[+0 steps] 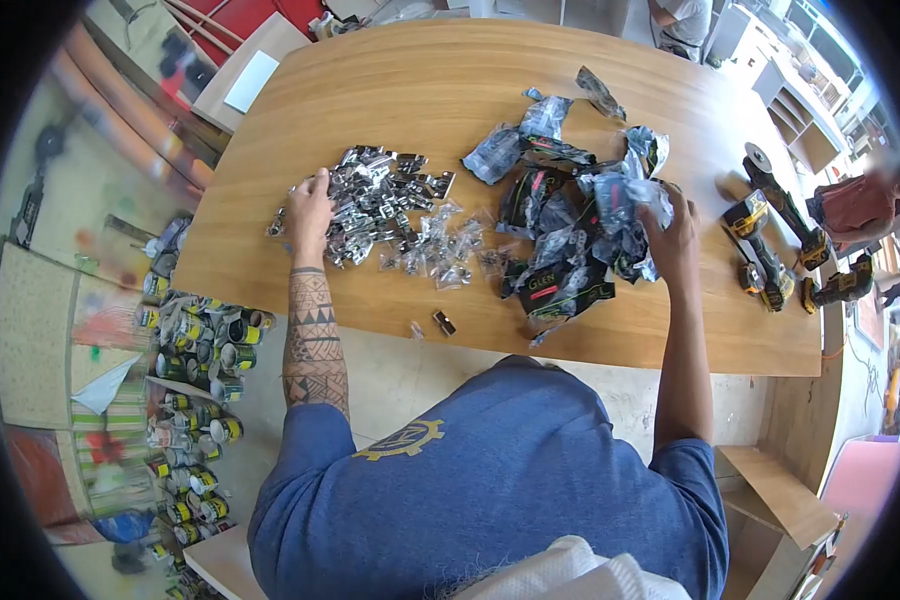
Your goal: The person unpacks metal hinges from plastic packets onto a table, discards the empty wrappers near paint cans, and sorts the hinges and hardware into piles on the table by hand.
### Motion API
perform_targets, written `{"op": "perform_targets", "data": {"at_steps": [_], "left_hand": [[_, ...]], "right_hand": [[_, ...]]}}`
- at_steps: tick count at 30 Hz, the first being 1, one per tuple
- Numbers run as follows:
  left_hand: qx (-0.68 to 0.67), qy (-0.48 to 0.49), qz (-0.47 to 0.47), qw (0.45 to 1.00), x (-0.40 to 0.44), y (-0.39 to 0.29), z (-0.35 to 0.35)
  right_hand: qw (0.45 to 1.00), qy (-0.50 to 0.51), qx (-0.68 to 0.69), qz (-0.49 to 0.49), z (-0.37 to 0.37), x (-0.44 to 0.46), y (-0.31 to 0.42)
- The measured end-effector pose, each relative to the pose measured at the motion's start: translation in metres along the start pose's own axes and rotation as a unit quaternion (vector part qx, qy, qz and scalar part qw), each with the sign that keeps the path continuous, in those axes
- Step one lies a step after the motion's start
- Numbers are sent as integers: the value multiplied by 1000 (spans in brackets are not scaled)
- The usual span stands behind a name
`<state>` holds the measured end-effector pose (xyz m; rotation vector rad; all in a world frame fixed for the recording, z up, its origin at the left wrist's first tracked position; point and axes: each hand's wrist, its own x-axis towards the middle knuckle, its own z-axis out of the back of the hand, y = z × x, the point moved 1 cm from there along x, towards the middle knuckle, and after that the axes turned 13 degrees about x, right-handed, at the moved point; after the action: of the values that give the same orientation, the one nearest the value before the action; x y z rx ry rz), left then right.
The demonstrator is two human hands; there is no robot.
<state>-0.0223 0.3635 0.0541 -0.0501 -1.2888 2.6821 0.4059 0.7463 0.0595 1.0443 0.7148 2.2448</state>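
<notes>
My left hand [310,212] rests at the left edge of a heap of shiny metal cabinet hinges [375,200], its fingers apart and touching the outer pieces. Beside the heap lie small clear bags of hardware [445,245]. My right hand [676,232] is closed on a crumpled plastic wrapper [625,200] at the right side of a pile of torn packaging. Black printed packets [570,290] make up the pile's near part. One loose hinge [444,322] sits near the front edge of the table, with a tiny clear bag [416,330] beside it.
The wooden table [420,80] spans the view. Yellow-and-black cordless drills [765,260] and an angle grinder [775,190] lie at its right end. Paint cans [195,350] stand on the floor at left. Other people [855,210] are at the right and far side.
</notes>
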Motion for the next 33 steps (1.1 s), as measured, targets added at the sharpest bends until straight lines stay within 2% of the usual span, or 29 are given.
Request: {"op": "perform_targets", "data": {"at_steps": [1,3,5,6,7,8,9,11,13,14,18,20,21,23,24,26,27,29,30,31,32,33], "left_hand": [[0,2,-1,1000,4,4,0],[190,-167,-135,958,0,-2,6],[199,-164,-128,958,-11,-18,5],[147,-128,-121,973,-25,-37,0],[95,-92,-111,985,-35,-52,-10],[27,-36,-131,990,-39,-62,-25],[28,-18,-172,985,-45,-74,-40],[80,41,-205,975,-40,-86,-74],[67,64,-217,972,-38,-102,-116],[125,77,-235,961,-18,-96,-138],[216,98,-282,930,6,-114,-193],[360,37,-271,892,4,-125,-211],[364,41,-272,890,-4,-135,-219],[277,86,-359,887,-31,-166,-231],[280,84,-356,888,-37,-174,-243],[236,179,-370,880,-52,-188,-269],[238,177,-366,882,-61,-191,-277],[283,259,-308,871,-81,-199,-297],[287,263,-343,855,-96,-205,-305],[292,266,-378,837,-112,-208,-312],[282,221,-434,827,-119,-197,-326],[261,155,-468,830,-138,-196,-328]], "right_hand": [[1000,4,-30,2,6,0,-4],[1000,11,-17,0,16,0,-22],[995,34,-88,10,23,-1,-36],[993,87,-64,-50,26,0,-47],[993,85,-59,-52,28,2,-51],[984,129,-94,-76,29,2,-54],[971,173,-130,-99,31,4,-58],[965,209,-103,-123,30,10,-67],[955,246,-81,-146,30,15,-68],[945,274,-77,-160,30,17,-66],[946,285,-85,-132,18,8,-78],[951,277,-57,-129,21,5,-81],[951,276,-50,-128,22,4,-82],[949,282,-65,-124,29,6,-82],[950,285,-65,-112,32,9,-82],[943,310,-71,-102,39,18,-80],[942,313,-68,-99,38,21,-81],[944,313,-49,-90,37,24,-85],[944,313,-48,-90,36,26,-87],[945,321,-33,-50,34,28,-89],[944,330,-17,-12,31,30,-90],[944,331,-14,-13,28,31,-91]]}}
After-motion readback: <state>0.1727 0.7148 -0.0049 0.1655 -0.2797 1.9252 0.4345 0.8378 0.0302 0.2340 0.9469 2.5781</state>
